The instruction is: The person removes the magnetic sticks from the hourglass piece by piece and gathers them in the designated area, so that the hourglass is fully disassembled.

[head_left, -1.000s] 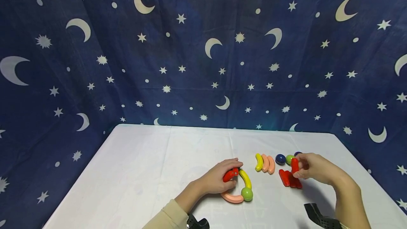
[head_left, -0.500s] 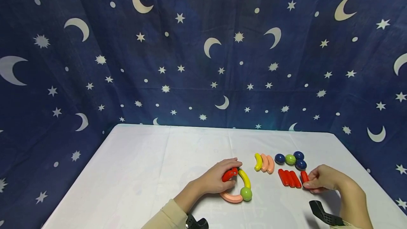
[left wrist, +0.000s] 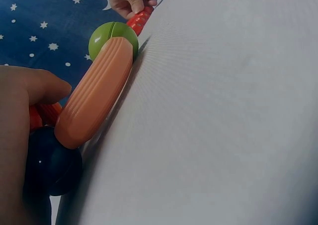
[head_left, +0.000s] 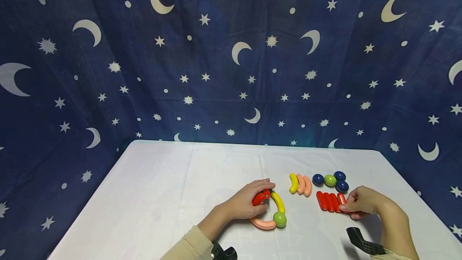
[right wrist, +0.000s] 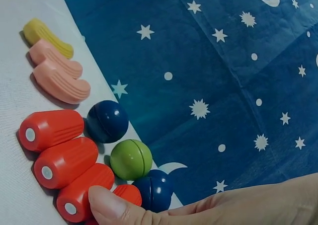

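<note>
"So, what are the pieces like?"

"Glossy, mostly. On the cloth-covered tabletop (head_left: 162,196) lies a ring (head_left: 256,222): yellow curve (head_left: 278,202) at 2 o'clock, green ball (head_left: 279,219) with a seam at 4, ribbed pink curve (head_left: 266,225) between 6 and 7, red piece (head_left: 260,199) at 11. The left wrist view adds a dark blue ball (left wrist: 54,163) touching the pink curve."

"And the others?"

"Ribbed loose curves (head_left: 300,184), one yellow and two pink, at 2 o'clock from the ring. Farther out that way, seamed loose balls (head_left: 330,180), three blue and one green. Stubby red rods (head_left: 326,202), with pale discs on their ends, make a row at 3."

"How does each grip stand?"

"The left grip (head_left: 243,202) is curled over the ring, holding it about the red piece. The right grip (head_left: 364,202) pinches the held rod (head_left: 341,199) between thumb and fingers, at the row's 3 o'clock end. Whether it touches its neighbour, I can't tell."

"Any change?"

"Half a second ago the held rod was clearly apart from the row; now it's right beside it. The left grip hasn't moved."
</note>
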A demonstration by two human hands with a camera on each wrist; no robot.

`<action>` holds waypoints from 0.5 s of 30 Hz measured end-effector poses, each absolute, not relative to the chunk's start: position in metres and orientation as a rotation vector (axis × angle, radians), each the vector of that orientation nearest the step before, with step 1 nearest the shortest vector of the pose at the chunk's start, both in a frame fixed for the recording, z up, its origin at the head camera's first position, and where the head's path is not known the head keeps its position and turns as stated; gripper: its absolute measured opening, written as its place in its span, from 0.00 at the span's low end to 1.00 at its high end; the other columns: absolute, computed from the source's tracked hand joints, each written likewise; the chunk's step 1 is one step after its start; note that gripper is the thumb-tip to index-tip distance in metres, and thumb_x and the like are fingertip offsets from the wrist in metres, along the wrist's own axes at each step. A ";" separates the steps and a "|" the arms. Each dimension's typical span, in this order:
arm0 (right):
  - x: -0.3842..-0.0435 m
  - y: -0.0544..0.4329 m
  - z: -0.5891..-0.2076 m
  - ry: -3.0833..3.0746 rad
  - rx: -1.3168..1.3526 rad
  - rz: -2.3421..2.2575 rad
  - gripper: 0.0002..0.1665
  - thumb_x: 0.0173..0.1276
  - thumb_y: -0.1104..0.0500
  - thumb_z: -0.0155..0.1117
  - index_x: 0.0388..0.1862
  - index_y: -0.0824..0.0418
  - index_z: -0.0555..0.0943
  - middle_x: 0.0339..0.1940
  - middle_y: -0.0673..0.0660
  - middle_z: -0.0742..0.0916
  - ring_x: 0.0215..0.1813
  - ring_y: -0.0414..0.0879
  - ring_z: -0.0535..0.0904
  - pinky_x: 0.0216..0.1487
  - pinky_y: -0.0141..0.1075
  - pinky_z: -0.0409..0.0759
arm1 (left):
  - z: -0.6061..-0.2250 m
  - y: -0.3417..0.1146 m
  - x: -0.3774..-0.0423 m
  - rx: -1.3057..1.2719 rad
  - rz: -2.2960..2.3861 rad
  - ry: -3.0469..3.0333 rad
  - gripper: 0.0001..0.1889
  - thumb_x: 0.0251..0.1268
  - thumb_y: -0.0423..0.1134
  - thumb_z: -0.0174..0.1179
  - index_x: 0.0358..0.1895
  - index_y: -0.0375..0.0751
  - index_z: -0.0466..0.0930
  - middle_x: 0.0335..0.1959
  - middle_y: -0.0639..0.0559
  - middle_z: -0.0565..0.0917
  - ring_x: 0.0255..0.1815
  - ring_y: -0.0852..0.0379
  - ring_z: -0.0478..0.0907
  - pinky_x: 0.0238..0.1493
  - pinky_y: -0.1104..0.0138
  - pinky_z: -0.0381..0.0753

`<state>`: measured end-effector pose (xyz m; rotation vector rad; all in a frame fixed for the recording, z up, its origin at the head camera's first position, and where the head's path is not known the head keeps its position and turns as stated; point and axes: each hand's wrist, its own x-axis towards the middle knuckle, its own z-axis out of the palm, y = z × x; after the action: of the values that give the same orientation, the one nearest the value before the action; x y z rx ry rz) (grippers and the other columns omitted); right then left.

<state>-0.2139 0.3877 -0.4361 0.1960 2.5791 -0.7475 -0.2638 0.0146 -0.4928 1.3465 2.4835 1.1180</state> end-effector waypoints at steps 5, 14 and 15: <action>-0.214 0.386 -0.437 2.587 0.205 -0.730 0.24 0.48 0.42 0.74 0.24 0.60 0.77 0.16 0.48 0.78 0.20 0.37 0.73 0.27 0.28 0.76 | -0.492 0.015 -0.264 1.343 1.122 2.472 0.30 0.60 0.40 0.57 0.68 0.49 0.66 0.71 0.50 0.66 0.73 0.56 0.60 0.71 0.58 0.60; -0.216 0.384 -0.439 2.576 0.222 -0.720 0.25 0.50 0.40 0.71 0.23 0.60 0.76 0.15 0.49 0.79 0.19 0.37 0.74 0.27 0.28 0.76 | -0.491 0.014 -0.264 1.333 1.122 2.464 0.30 0.59 0.40 0.57 0.68 0.49 0.65 0.71 0.50 0.66 0.73 0.56 0.59 0.71 0.58 0.60; -0.216 0.384 -0.439 2.576 0.232 -0.714 0.26 0.50 0.39 0.71 0.23 0.59 0.76 0.15 0.49 0.79 0.19 0.38 0.74 0.27 0.28 0.76 | -0.490 0.014 -0.264 1.333 1.121 2.465 0.30 0.59 0.40 0.57 0.68 0.49 0.65 0.71 0.50 0.66 0.73 0.56 0.59 0.71 0.58 0.60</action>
<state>-0.2160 0.3838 -0.4392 0.2318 2.5756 -0.7145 -0.2636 0.0137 -0.4904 1.3328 2.4651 1.1209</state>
